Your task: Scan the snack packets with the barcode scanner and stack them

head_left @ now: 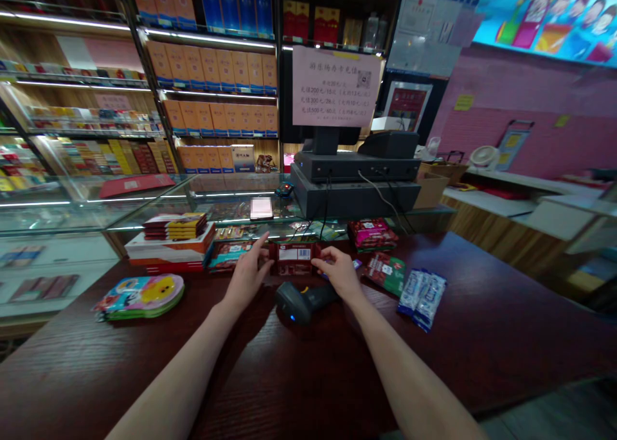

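A dark red snack packet [294,254] with a white barcode label faces me, at the back of the brown counter. My right hand [338,270] pinches its right end between thumb and fingers. At the other end, my left hand [249,268] has its fingers apart, index pointing up, with fingertips close to the packet's edge; I cannot tell whether they touch it. Just in front of the packet lies a black barcode scanner [295,304] with a blue light, its handle running under my right hand. A green and brown packet [384,272] rests right of that hand.
Blue and white sachets [423,297] lie on the right, near a pink packet stack [371,234]. Left are colourful cartoon packs [139,295] and boxes topped with packets [169,250]. Behind stand a glass case [231,184] and a register [354,193] with cables.
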A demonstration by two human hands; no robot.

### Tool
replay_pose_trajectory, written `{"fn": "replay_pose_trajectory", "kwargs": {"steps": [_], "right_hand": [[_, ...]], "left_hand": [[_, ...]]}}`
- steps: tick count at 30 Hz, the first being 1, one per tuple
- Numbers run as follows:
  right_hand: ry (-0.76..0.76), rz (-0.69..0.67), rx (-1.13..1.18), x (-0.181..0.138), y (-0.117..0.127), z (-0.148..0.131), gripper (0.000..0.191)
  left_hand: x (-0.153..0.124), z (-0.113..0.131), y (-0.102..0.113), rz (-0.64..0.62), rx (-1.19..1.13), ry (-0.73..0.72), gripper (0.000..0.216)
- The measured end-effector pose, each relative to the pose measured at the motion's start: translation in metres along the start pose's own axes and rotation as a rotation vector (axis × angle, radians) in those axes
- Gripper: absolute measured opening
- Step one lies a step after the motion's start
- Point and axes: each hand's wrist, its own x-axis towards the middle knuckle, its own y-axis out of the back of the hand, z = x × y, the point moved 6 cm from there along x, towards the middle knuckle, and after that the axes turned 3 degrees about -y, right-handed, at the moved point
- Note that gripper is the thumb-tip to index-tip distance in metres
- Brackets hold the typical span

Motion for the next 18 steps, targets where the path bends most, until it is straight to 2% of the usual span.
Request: {"fn": "replay_pose_trajectory", "kwargs": {"steps": [3,7,12,18], "right_hand": [[0.013,-0.003,-0.004,-0.002,-0.001,-0.004,0.025],[0.125,0.022,-0.036,-0.005,0.001,-0.014,0.024],[0.304,0.107,-0.115,-0.011,0.008,-0.028,0.02],[0.159,0.001,-0.063,-0.016,0.005,-0.029,0.019]], "left_hand": [[0.0,-0.002,0.004,0.059,-0.101,0.085,0.054],[-0.002,-0.006,0.008,0.105,-0.123,0.155,0.021],[-0.003,-0.004,0.012,0.132,-0.056,0.084,0.012],[-0.003,0.007,0.016,0.151,0.048,-0.033,0.015]]}}
